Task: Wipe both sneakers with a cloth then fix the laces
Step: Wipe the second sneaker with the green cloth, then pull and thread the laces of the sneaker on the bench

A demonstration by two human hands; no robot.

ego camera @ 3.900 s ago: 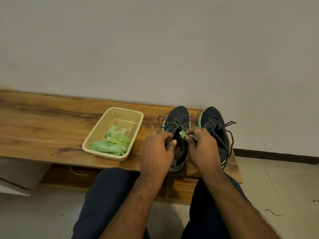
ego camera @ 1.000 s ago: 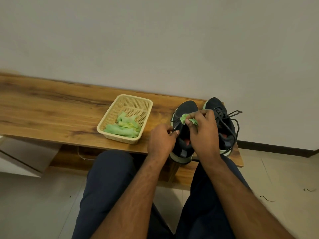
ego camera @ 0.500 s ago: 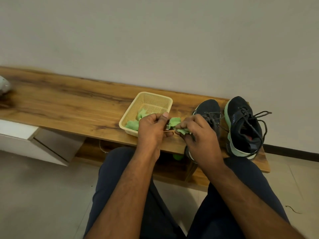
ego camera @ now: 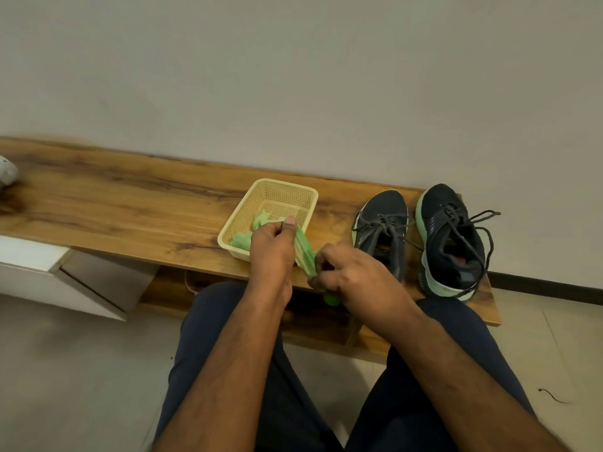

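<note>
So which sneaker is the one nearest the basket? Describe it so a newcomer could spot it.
Find the long wooden bench against the wall; a cream basket sits on it. Two dark sneakers stand to the basket's right. It is the left sneaker, between the basket and the other sneaker, which stands at the bench's end.

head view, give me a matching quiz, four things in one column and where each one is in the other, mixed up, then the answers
Things:
1. basket
2. green cloth
3. right sneaker
4. left sneaker

Places:
A. at the bench's right end
B. held between left hand and right hand
C. between the basket and the other sneaker
D. on the bench, left of both sneakers

Pairs: 1-D, 2-B, 3-A, 4-C
</note>
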